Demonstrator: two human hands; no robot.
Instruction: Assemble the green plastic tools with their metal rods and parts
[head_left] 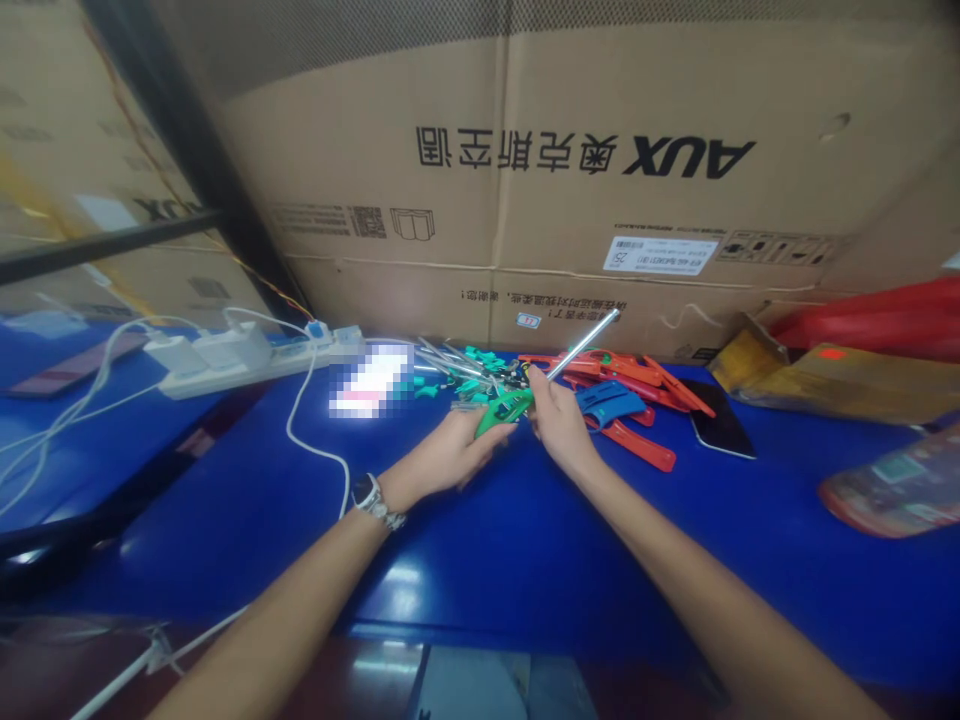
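Left hand (454, 450): fingers curled round green plastic handle (501, 411), thumb along near side. Right hand (556, 418): fingers closed on silver metal rod (589, 342), shaft jutting toward cardboard box (360, 150). Handle's right end beside right fingers; contact there, cannot tell. Both hands over blue table (600, 560), near red plastic parts (637, 448).

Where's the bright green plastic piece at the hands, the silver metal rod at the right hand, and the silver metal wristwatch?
Bright green plastic piece (502, 410): head view, its middle.
Silver metal rod (584, 345): head view, mid-shaft.
Silver metal wristwatch (382, 507): head view, its band.
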